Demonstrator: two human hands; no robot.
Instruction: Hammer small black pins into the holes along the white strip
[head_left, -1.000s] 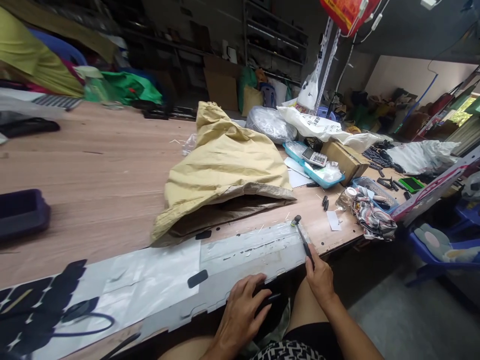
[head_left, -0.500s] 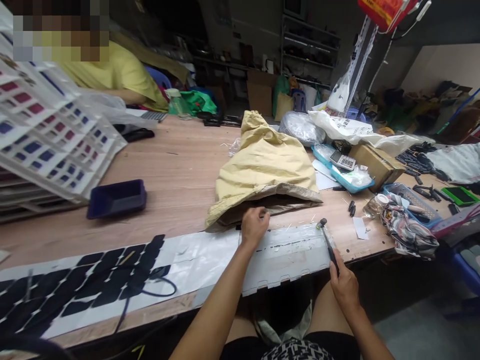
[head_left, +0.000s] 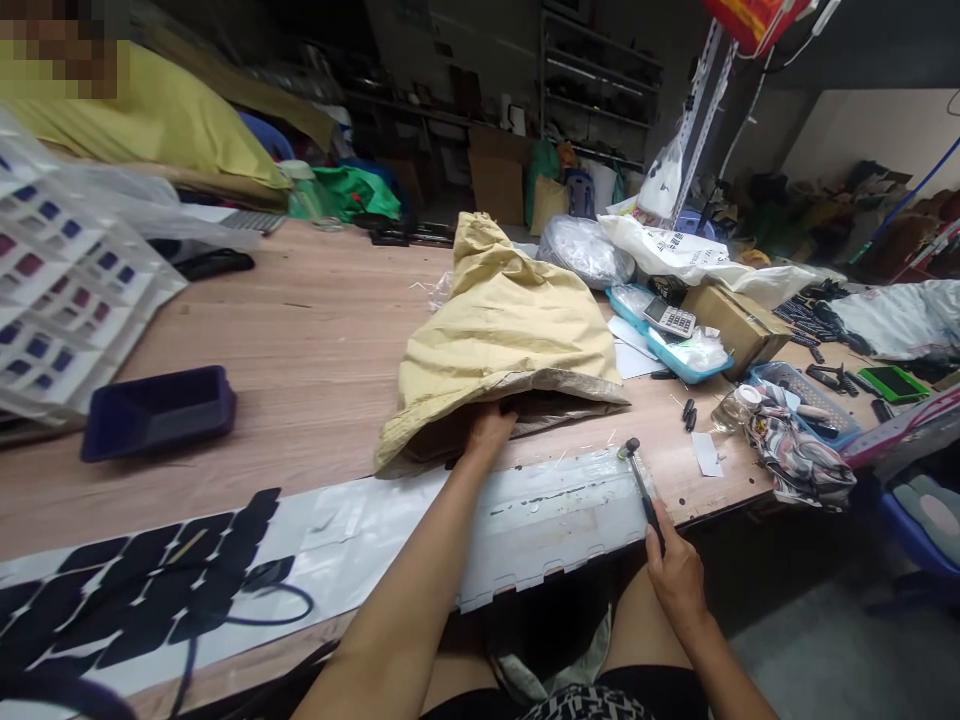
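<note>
My left hand [head_left: 487, 432] reaches into the open mouth of a large yellow sack [head_left: 499, 335] lying on the wooden table [head_left: 300, 350]; its fingers are hidden inside. My right hand [head_left: 675, 575] sits at the table's front edge, closed round the handle of a small black hammer [head_left: 641, 480]. The hammer's head rests on a long white plastic strip [head_left: 555, 510] that runs along the front edge. Black flat pieces [head_left: 135, 590] lie on the strip at the left.
A dark blue tray [head_left: 154, 410] sits at the left, beside white racks of coloured samples [head_left: 60, 300]. A turquoise tray with a calculator [head_left: 667, 320], a cardboard box [head_left: 731, 320] and a patterned cloth [head_left: 799, 455] crowd the right. A person in yellow [head_left: 150, 120] sits at the far left.
My left hand rose from under the table's front edge, crossed the white strip and went into the sack's mouth. The right hand has kept hold of the hammer.
</note>
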